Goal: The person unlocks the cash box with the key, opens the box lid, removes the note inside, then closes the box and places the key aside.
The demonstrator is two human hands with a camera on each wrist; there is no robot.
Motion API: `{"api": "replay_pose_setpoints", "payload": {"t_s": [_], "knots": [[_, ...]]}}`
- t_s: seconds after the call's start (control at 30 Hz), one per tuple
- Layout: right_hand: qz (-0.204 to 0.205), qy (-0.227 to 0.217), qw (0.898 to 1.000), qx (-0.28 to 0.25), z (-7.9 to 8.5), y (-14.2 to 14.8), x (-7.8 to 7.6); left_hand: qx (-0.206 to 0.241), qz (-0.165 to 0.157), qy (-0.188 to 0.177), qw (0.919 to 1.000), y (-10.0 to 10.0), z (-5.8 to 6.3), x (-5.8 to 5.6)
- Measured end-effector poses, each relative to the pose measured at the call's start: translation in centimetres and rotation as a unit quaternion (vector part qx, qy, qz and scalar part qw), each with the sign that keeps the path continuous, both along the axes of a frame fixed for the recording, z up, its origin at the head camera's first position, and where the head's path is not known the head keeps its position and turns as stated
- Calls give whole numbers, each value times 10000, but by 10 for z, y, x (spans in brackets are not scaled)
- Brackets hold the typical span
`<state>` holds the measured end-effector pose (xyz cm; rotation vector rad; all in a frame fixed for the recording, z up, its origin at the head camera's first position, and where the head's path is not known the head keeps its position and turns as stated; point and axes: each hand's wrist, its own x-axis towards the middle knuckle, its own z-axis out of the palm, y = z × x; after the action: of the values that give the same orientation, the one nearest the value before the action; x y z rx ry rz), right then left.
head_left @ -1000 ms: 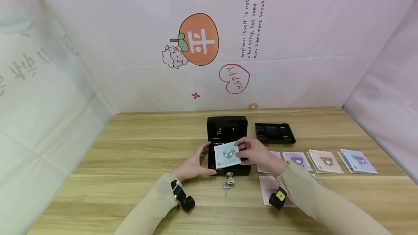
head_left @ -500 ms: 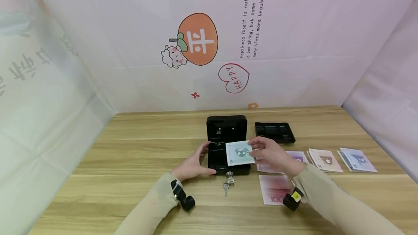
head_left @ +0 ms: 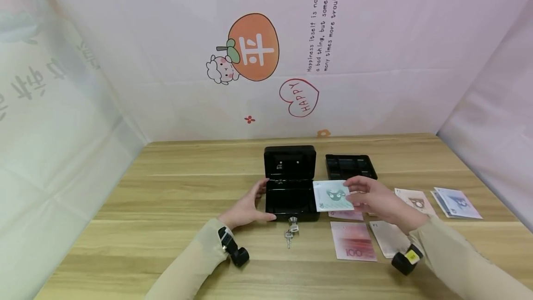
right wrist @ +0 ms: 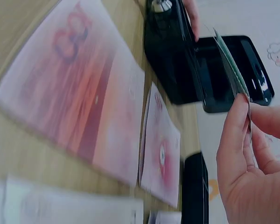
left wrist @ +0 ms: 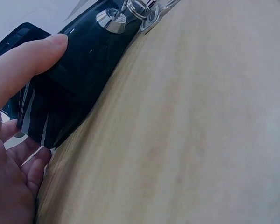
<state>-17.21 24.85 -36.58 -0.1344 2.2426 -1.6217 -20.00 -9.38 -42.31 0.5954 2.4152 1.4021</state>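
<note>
A black cash box [head_left: 291, 198] stands on the wooden table with its lid [head_left: 290, 163] raised. My left hand [head_left: 246, 207] grips its left side, the thumb at the front and the fingers round the side; the left wrist view shows the thumb on the box [left wrist: 79, 74] near the lock. My right hand [head_left: 376, 199] pinches green banknotes [head_left: 331, 196] by their right edge, just right of the box. In the right wrist view the notes [right wrist: 231, 65] appear edge-on as a thin stack between thumb and fingers. Keys [head_left: 289, 236] hang from the front lock.
Behind, to the right, lies a black compartment tray [head_left: 350, 167]. Pink banknotes [head_left: 354, 240], whitish notes [head_left: 388, 237], orange notes [head_left: 418, 202] and blue notes [head_left: 461, 202] lie on the right. A printed cloth [head_left: 374, 96] hangs behind the table.
My right hand has carried the green banknotes rightward, from over the cash box to beside it. The left hand has stayed on the box.
</note>
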Motion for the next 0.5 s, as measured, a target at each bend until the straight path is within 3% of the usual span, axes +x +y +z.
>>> {"api": "replay_pose_setpoints", "payload": {"t_s": [0.5], "knots": [[-258, -76, 9992, 301, -7, 83, 13, 30, -28, 48, 10000, 1, 1, -1]]}}
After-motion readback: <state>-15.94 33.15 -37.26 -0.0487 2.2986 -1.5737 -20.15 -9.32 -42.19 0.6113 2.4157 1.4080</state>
